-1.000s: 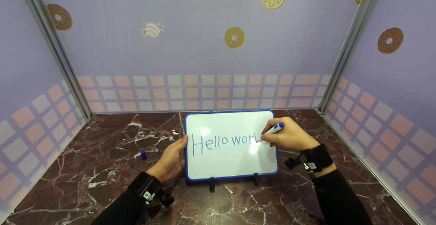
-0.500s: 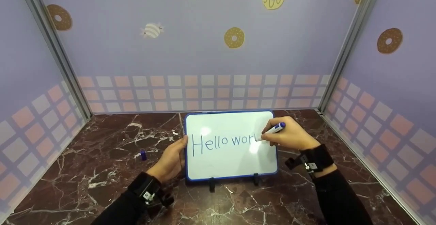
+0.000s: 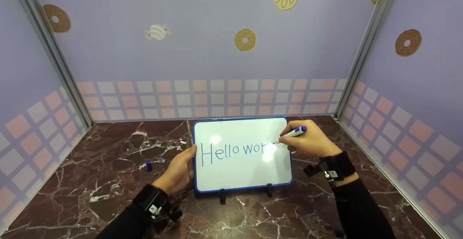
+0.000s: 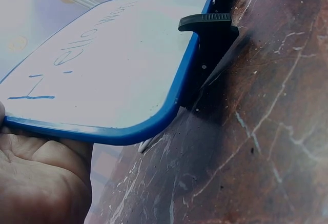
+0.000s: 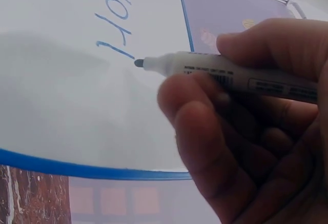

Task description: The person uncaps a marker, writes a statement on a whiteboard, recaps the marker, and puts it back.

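A blue-framed whiteboard (image 3: 238, 174) leans upright on a stand with black clips (image 4: 210, 23), bearing blue handwriting that reads "Hello wor" plus a further stroke. My left hand (image 3: 179, 170) grips the board's left edge, thumb at the front and fingers behind it, mostly hidden. In my right hand (image 3: 309, 139) a white marker (image 5: 205, 70) with a blue end is pinched between thumb and fingers. Its dark tip (image 5: 139, 63) is right at the end of the last blue stroke in the right wrist view. The right fingers overlap the board's right edge in the head view.
A small blue marker cap (image 3: 149, 165) stands on the dark red marbled table (image 3: 119, 192), left of the left hand. Behind the table rises a lilac wall (image 3: 202, 58) with printed sweets, and side panels close in both sides.
The right hand with the marker has shifted slightly up and right relative to the board. The whole head view has moved a little left. The left hand keeps its grip on the board.
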`<state>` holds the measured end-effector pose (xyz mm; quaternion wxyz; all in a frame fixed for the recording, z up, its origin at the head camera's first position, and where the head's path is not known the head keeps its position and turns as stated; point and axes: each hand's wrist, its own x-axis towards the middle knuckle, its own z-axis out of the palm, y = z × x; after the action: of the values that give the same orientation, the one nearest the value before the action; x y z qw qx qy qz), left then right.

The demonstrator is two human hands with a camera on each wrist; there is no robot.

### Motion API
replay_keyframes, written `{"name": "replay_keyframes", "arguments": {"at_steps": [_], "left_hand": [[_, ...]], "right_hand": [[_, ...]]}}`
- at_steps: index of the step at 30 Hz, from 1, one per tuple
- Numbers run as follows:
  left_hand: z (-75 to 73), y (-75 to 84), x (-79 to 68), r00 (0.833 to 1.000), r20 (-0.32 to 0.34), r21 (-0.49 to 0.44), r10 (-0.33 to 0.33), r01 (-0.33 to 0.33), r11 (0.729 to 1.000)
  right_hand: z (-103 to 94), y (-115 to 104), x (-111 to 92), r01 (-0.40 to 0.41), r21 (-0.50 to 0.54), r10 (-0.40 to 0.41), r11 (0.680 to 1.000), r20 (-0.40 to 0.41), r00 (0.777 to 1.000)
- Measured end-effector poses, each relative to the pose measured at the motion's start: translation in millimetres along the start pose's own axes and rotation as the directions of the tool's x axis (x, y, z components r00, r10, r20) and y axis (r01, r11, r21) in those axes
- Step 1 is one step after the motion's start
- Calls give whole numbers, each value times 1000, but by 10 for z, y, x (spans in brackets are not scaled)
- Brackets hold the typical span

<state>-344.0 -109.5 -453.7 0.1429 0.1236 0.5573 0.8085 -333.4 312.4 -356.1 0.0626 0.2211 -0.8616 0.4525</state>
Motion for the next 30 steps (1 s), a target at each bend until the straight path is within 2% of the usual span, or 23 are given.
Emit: {"name": "replay_keyframes", "arguments": {"at_steps": [19,30], "left_hand": [[-11,17,-13,1000,22,0,-2,2,1000],[-15,12,-28,1000,7,-5,7,-6,1000]], "right_hand": [[-31,9,16,88,-97,-95,991,-71,993],[-6,35,32,75,-96,-81,993,-68,994]]}}
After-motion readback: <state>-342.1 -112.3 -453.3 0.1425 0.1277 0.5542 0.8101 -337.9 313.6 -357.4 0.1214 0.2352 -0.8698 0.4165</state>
